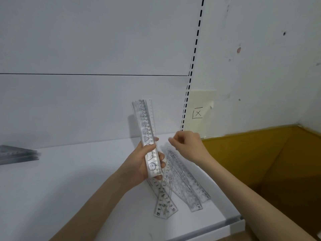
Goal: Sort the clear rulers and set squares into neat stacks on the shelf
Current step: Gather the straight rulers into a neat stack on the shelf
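Several clear rulers (147, 133) are gripped upright by the left hand (143, 165) above a white shelf (69, 188), where a loose pile (182, 186) of rulers is scattered. The right hand (186, 145) is blurred, fingers curled; any grasp cannot be told. A stained wall (260, 66) is seen behind.

Clear rulers: one held bundle (147, 136), one loose pile (184, 186) at 5 o'clock; one grey stack (17, 154) at 9 o'clock; single pieces uncountable.

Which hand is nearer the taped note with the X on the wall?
Right. The right hand sits just below-left of the note; the left hand, its grip round a bundle of clear rulers, is farther left and lower.
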### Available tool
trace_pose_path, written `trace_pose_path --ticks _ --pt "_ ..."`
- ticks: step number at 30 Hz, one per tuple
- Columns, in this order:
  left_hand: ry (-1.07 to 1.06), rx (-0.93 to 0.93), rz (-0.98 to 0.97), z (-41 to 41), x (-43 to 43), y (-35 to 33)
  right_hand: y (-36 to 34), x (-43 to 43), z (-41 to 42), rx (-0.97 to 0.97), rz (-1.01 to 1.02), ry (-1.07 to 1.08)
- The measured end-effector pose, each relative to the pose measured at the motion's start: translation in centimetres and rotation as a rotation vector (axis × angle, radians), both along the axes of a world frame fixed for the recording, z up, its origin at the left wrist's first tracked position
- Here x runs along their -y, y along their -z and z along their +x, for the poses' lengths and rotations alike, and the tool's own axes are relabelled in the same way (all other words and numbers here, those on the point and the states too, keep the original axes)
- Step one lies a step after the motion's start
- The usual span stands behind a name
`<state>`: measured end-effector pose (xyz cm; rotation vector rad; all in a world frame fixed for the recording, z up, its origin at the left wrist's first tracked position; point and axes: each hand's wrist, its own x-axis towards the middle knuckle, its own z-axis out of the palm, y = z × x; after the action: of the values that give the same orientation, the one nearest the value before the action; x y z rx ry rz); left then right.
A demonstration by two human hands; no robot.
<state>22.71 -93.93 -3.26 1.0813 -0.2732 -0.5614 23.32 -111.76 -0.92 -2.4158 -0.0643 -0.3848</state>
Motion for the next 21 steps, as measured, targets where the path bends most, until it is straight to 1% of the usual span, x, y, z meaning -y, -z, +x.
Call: trace_pose_path --ticks 2,4,6,7,9,11,15,18,21 --pt "-0.027 -0.008 -0.014 0.2 -0.2 0.1 1.1 1.3 -0.3 -0.134 -0.167 0.054" --pt "-0.048 -0.013 -0.024 0.3 -0.1 0.1 1.7 2.2 -1.1 -0.281 -0.268 0.093" --pt "-0.060 -0.011 -0.032 0.4 -0.1 0.0 1.8 2.7 -2.0 -0.419 -0.315 0.082" --pt "-0.063 -0.009 -0.033 0.4 -0.1 0.0 1.7 2.8 -2.5 -0.460 -0.329 0.071" --pt "-0.067 -0.009 -0.035 0.5 -0.2 0.1 1.3 2.7 -3.1 -0.499 -0.294 0.038" --pt "-0.071 -0.015 -0.042 0.4 -0.3 0.3 1.0 2.6 -3.3 -0.520 -0.206 0.016" --pt "-0.064 -0.022 -0.036 0.3 -0.1 0.4 1.0 3.8 -3.5 -0.543 0.115 0.008" --pt "-0.060 -0.020 -0.035 0.2 0.1 0.2 0.6 5.0 -4.0 -0.465 0.331 0.036" --pt "-0.062 -0.019 -0.044 0.2 0.0 0.1 -1.0 5.2 -4.8 -0.363 0.550 -0.048"
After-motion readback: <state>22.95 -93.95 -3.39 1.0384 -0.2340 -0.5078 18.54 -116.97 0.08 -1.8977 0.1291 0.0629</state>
